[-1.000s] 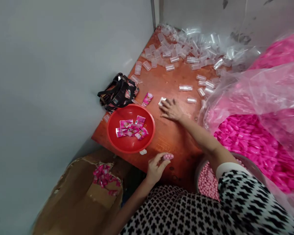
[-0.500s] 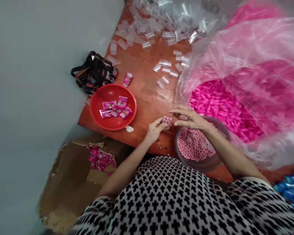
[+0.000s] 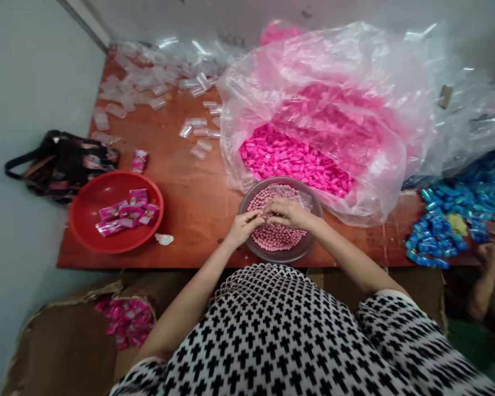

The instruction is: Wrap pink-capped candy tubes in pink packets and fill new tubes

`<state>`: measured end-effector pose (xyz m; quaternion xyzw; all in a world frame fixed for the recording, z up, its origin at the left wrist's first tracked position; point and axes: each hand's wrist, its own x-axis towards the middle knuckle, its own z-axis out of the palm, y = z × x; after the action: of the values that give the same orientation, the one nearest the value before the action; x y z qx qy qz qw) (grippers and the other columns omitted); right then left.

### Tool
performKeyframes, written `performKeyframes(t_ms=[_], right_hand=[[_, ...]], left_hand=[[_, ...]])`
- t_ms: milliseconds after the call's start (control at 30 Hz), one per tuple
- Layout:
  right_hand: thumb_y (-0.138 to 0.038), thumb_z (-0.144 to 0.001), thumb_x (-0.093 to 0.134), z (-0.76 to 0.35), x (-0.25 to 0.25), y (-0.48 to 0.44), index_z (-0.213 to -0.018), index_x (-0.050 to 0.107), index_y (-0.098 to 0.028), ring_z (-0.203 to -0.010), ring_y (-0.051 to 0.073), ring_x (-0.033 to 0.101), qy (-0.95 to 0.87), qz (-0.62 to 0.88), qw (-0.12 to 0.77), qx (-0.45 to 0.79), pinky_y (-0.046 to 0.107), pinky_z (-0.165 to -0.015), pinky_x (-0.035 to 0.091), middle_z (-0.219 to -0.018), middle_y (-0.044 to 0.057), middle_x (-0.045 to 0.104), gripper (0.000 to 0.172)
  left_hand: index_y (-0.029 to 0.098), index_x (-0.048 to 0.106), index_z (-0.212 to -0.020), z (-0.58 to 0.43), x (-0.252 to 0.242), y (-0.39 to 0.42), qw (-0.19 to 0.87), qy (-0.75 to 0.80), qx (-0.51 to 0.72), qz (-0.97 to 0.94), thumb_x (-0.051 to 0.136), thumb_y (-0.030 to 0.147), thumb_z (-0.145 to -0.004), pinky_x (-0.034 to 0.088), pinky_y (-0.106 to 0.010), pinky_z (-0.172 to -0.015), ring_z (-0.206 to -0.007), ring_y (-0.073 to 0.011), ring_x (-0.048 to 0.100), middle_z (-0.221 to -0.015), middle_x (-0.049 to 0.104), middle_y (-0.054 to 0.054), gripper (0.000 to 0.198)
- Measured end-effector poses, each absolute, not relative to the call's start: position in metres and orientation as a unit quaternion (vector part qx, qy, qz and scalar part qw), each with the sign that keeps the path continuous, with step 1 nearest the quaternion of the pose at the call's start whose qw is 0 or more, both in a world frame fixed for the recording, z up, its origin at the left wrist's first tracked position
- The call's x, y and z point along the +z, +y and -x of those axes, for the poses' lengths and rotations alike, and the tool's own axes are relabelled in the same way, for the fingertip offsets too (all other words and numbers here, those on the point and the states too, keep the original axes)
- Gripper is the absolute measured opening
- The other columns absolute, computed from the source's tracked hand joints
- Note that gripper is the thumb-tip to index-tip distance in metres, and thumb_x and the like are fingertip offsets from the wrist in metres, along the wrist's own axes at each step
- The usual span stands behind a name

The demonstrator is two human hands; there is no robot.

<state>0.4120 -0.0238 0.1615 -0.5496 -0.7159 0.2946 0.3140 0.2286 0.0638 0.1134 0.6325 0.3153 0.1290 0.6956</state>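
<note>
Both of my hands meet over a grey bowl [image 3: 303, 252] full of small pink balls [image 3: 277, 237] at the table's front edge. My left hand [image 3: 244, 225] is pinched, its fingertips touching those of my right hand [image 3: 289, 213], whose fingers are curled downward. What the fingers hold between them is hidden. Behind the bowl lies a large clear bag of bright pink caps [image 3: 297, 159].
A red bowl [image 3: 103, 234] with pink sachets [image 3: 124, 213] sits at the left, beside a black bag [image 3: 61, 162]. Clear tubes [image 3: 194, 130] are scattered at the back. Blue wrapped pieces [image 3: 443, 228] and another person's hand [image 3: 489, 256] are at the right. A cardboard box [image 3: 66, 346] stands below.
My right hand came back from the clear tubes to my left hand, which held a small tube of pink balls. Both hands moved over the grey bowl. The view swung right.
</note>
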Motion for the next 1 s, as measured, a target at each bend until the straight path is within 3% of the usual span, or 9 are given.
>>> performKeyframes(t_ms=[167, 267, 367, 467, 633, 767, 1000], right_hand=[[-0.033, -0.091, 0.054, -0.406, 0.132, -0.059, -0.094, 0.062, -0.015, -0.08, 0.017, 0.063, -0.634, 0.652, 0.294, 0.296, 0.029, -0.074, 0.051, -0.086, 0.009, 0.068, 0.02], [-0.036, -0.087, 0.059, -0.412, 0.127, -0.071, -0.106, 0.062, -0.017, -0.09, 0.019, 0.065, -0.611, 0.679, 0.268, 0.308, 0.031, -0.079, 0.051, -0.098, 0.01, 0.07, 0.027], [-0.038, -0.085, 0.062, -0.441, 0.128, -0.071, -0.116, 0.062, -0.022, -0.104, 0.021, 0.064, -0.567, 0.733, 0.254, 0.275, 0.033, -0.088, 0.049, -0.116, 0.009, 0.067, 0.035], [-0.03, -0.089, 0.054, -0.49, 0.126, -0.063, -0.109, 0.067, -0.02, -0.1, 0.021, 0.065, -0.469, 0.83, 0.224, 0.201, 0.033, -0.089, 0.048, -0.109, 0.009, 0.07, 0.026], [-0.024, -0.088, 0.05, -0.553, 0.117, -0.046, -0.104, 0.07, -0.018, -0.096, 0.024, 0.064, -0.398, 0.894, 0.135, 0.154, 0.034, -0.085, 0.046, -0.105, 0.011, 0.072, 0.027], [-0.023, -0.089, 0.047, -0.558, 0.115, -0.03, -0.109, 0.068, -0.017, -0.1, 0.023, 0.062, -0.447, 0.871, 0.114, 0.17, 0.032, -0.084, 0.045, -0.11, 0.01, 0.07, 0.029], [-0.021, -0.092, 0.043, -0.552, 0.11, -0.003, -0.113, 0.065, -0.015, -0.102, 0.027, 0.054, -0.64, 0.752, -0.016, 0.158, 0.035, -0.08, 0.039, -0.114, 0.015, 0.063, 0.031]], left_hand=[[0.017, 0.072, -0.098, -0.238, 0.097, 0.055, 0.654, 0.312, 0.104, -0.681, 0.064, 0.041, -0.072, 0.051, -0.036, -0.088, -0.092, -0.0231, 0.067, -0.099, 0.074, -0.007, 0.037], [0.017, 0.071, -0.097, -0.24, 0.092, 0.055, 0.631, 0.325, 0.104, -0.697, 0.063, 0.04, -0.073, 0.051, -0.037, -0.088, -0.091, -0.0232, 0.067, -0.098, 0.073, -0.007, 0.035], [0.016, 0.068, -0.1, -0.243, 0.092, 0.056, 0.663, 0.337, 0.115, -0.659, 0.062, 0.043, -0.075, 0.053, -0.035, -0.083, -0.089, -0.0217, 0.067, -0.098, 0.073, -0.007, 0.037], [0.015, 0.065, -0.103, -0.249, 0.096, 0.056, 0.716, 0.339, 0.129, -0.596, 0.064, 0.045, -0.075, 0.055, -0.035, -0.081, -0.089, -0.0207, 0.068, -0.1, 0.072, -0.008, 0.041], [0.016, 0.063, -0.104, -0.263, 0.103, 0.053, 0.763, 0.32, 0.121, -0.548, 0.067, 0.043, -0.075, 0.056, -0.035, -0.081, -0.092, -0.0206, 0.068, -0.1, 0.072, -0.008, 0.04], [0.015, 0.064, -0.101, -0.272, 0.107, 0.051, 0.771, 0.33, 0.117, -0.531, 0.068, 0.044, -0.073, 0.056, -0.037, -0.083, -0.091, -0.0211, 0.068, -0.098, 0.072, -0.008, 0.04], [0.016, 0.066, -0.101, -0.28, 0.114, 0.052, 0.773, 0.333, 0.109, -0.529, 0.07, 0.044, -0.072, 0.055, -0.036, -0.085, -0.093, -0.0214, 0.068, -0.099, 0.072, -0.007, 0.041]])
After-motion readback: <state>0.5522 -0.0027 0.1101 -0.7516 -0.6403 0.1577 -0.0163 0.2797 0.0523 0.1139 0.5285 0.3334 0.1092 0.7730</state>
